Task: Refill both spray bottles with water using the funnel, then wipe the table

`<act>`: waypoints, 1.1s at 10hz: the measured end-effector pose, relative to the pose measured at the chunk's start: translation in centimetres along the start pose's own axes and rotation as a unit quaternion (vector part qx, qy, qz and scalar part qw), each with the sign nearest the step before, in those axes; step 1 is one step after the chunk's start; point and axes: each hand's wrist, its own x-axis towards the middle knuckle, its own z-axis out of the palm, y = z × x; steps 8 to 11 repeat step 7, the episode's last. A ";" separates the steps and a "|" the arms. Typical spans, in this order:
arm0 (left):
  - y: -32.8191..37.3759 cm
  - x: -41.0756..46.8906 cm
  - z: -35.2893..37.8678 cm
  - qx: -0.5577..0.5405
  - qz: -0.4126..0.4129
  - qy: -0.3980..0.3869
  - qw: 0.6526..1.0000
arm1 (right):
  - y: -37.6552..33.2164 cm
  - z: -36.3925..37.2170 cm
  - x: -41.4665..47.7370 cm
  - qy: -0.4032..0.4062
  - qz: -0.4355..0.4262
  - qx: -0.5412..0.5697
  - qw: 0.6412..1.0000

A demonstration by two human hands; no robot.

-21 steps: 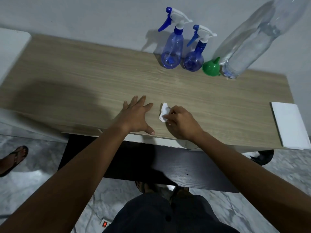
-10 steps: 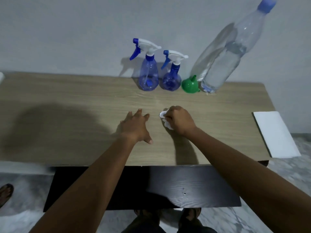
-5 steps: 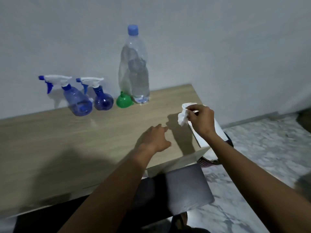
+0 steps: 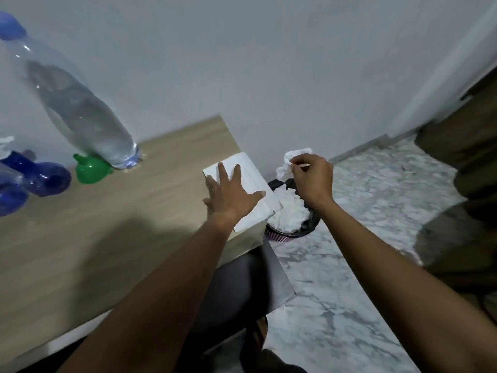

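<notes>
White tissue [image 4: 289, 164], crumpled, is now pinched in your right grip [image 4: 313, 179] and lifted off the worktop [image 4: 107, 224]. A second ago it was rubbing the wood mid-table. It hangs just above the bin [image 4: 279, 236], which sits on the floor beside the worktop's end and is already heaped with white paper.

Left grip [image 4: 231, 196]: fingers straight and spread, flat on the white paper stack [image 4: 252, 173] at the worktop's corner, holding nothing. Earlier it lay on bare wood nearer the middle.

Reading: either the wipe is done or this tissue is spent and a fresh sheet comes next. Cannot tell which.

The spray bottles [image 4: 45, 179] are at the back, cut off by the frame's left edge, so their fill level is not readable. The green funnel [image 4: 91, 169] sits mouth-down right against the big water bottle [image 4: 78, 109].

In the way: nothing between tissue and bin. The bin is full, so the wad may roll off onto the marble floor [image 4: 349, 265]. The stack's corner reaches the worktop edge next to the bin, so press lightly.
</notes>
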 end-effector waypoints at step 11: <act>2.9 1.6 2.5 0.004 -0.089 0.040 0.995 | 9.0 3.6 6.5 -0.051 0.087 -0.162 0.982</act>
